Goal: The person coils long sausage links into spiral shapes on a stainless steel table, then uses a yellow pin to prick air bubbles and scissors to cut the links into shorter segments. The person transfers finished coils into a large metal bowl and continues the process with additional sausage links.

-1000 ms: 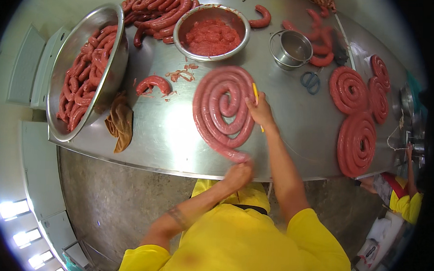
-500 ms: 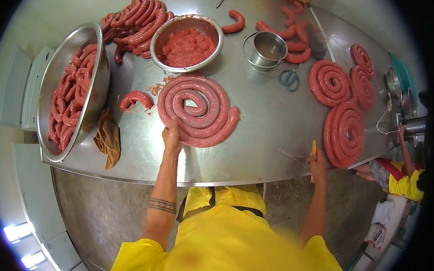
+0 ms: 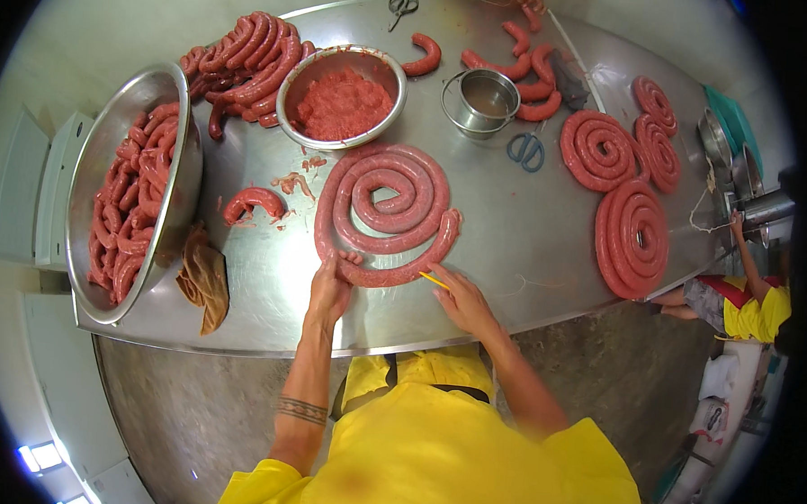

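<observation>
Both hands had come back to the near edge of the coiled sausage (image 3: 389, 211) on the steel table (image 3: 512, 248), where half a second earlier only the left hand touched it and the right hand hung at the table's front edge, well off to the side. The left hand (image 3: 330, 292) lay flat with fingers spread against the coil's lower left rim, gripping nothing; the right hand (image 3: 463, 300) rested just below the coil's loose end, pinching a thin yellow stick (image 3: 434, 279) whose tip touched the outer loop. That return suggested work on the coil was resuming at its free end. The coil sat in mid-table, directly ahead of both hands, below the bowl of red mince (image 3: 341, 101) (three finished spirals (image 3: 632, 235) lay well apart at right), with a short curved link (image 3: 254, 202) to its left.
</observation>
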### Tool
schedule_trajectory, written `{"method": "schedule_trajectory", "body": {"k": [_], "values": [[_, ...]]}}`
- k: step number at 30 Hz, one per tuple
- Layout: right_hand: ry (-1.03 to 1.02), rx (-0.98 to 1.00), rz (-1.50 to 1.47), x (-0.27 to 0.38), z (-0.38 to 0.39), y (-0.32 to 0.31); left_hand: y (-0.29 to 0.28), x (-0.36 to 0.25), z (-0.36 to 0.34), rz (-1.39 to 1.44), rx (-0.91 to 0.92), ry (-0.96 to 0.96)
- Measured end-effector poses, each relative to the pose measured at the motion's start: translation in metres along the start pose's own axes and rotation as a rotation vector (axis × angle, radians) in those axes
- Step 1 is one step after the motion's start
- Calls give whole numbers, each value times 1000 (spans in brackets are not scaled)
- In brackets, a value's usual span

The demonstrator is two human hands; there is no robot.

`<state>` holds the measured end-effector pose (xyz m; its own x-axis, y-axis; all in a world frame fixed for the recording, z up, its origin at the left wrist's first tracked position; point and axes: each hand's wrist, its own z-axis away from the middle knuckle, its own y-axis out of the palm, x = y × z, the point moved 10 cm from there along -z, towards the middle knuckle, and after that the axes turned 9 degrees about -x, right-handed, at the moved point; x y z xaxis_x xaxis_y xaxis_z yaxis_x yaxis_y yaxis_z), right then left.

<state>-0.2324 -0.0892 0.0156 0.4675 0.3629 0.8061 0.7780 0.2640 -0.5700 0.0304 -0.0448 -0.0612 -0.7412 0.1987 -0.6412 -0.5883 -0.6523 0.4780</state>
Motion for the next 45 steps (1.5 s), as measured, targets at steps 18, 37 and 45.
{"method": "schedule_trajectory", "body": {"k": [18, 37, 45], "values": [[94, 1177, -247, 102, 93, 107, 13, -39, 45, -607, -76, 439], [214, -82, -1335, 110, -271, -139, 29, -41, 69, -669, 434, 302], [375, -71, -815, 21, -96, -179, 48, -45, 43, 377, 475, 53]]}}
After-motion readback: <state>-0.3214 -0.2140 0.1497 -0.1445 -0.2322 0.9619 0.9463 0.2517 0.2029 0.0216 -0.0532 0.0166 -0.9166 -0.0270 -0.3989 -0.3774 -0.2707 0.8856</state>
